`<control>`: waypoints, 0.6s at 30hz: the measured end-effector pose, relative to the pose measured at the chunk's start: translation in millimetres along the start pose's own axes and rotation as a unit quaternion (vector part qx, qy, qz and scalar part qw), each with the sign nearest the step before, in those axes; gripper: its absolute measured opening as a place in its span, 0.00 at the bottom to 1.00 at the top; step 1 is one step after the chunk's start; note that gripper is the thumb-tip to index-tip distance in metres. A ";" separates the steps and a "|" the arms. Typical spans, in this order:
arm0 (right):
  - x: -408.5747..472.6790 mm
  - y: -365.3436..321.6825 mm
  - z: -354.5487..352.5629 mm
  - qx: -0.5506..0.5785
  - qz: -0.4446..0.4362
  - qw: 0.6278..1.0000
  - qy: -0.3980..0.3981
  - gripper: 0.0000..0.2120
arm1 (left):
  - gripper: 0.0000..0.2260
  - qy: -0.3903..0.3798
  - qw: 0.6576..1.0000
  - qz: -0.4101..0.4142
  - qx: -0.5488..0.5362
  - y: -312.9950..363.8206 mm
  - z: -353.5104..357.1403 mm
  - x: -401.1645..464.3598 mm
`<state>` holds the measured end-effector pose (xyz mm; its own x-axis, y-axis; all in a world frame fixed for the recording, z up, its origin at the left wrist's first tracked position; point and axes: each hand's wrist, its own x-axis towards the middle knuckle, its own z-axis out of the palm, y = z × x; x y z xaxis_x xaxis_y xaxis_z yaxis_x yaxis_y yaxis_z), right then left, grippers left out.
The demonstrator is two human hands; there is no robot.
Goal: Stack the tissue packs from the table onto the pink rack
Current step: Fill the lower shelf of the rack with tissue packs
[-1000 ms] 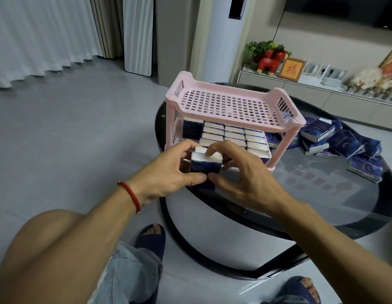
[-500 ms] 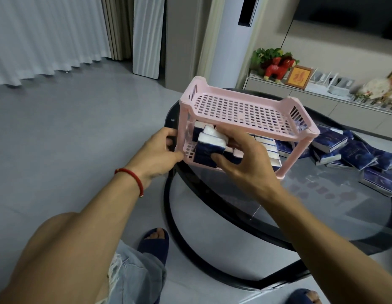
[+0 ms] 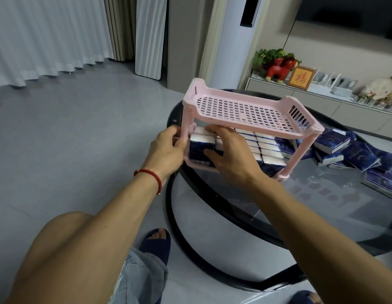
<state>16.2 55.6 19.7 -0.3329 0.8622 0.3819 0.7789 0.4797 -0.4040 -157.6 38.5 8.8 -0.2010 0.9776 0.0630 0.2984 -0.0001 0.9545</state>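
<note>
The pink two-tier rack (image 3: 245,110) stands at the near left edge of the round glass table (image 3: 322,207). Its lower shelf holds rows of blue-and-white tissue packs (image 3: 265,148); the top shelf is bare. My right hand (image 3: 230,154) grips a blue-and-white tissue pack (image 3: 200,145) at the shelf's near left corner, fingers over its top and thumb on its front. My left hand (image 3: 166,150) wraps around the rack's near left post, beside that pack. More loose tissue packs (image 3: 353,152) lie heaped on the table right of the rack.
A grey tiled floor spreads to the left, with white curtains behind. A low cabinet (image 3: 322,95) with ornaments runs along the far wall. My knee and slippered feet show below the table's black rim.
Both hands carried the pack from in front of the rack into the lower shelf's near left corner. My left hand left the pack and took hold of the rack's post.
</note>
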 end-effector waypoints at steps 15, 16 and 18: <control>-81.3 1.2 -30.1 0.076 -0.072 0.993 0.055 0.26 | 0.14 -0.003 1.000 0.004 0.020 -6.7 -14.6 26.6; -83.8 3.8 -33.2 0.079 -0.064 0.993 0.054 0.25 | 0.14 -0.012 1.000 0.007 0.007 -6.9 -16.0 33.5; -86.0 9.1 -36.4 0.078 -0.045 0.995 0.050 0.25 | 0.13 -0.047 0.998 0.010 -0.031 -8.5 -18.8 48.6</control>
<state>71.2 -20.1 13.4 -0.3379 0.7976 0.4996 0.6529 0.5810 -0.4859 -187.4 82.1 9.2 -0.1071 0.9926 0.0569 0.2426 -0.0294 0.9697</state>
